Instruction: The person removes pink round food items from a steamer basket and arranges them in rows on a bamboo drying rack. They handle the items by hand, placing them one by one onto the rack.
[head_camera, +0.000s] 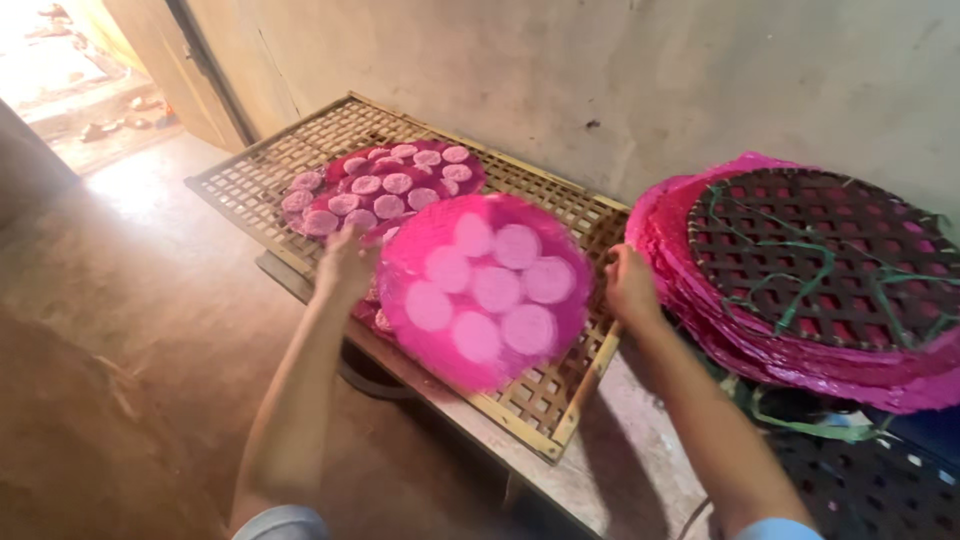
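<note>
A round pink mesh tray (560, 320) carrying several pale pink discs is tilted above a bamboo lattice rack (560, 400). My left hand (345, 265) grips its left rim and my right hand (628, 285) grips its right rim. The tray is blurred from motion. Behind it on the rack lie other pink trays (335, 165) covered with several similar discs.
At the right stands a stack of pink round trays (690, 290) topped by a dark woven lattice disc (800, 250) with green cord. A plastered wall (600, 70) runs behind the rack. A bright doorway (80, 80) opens at the top left. Bare floor (150, 330) lies left.
</note>
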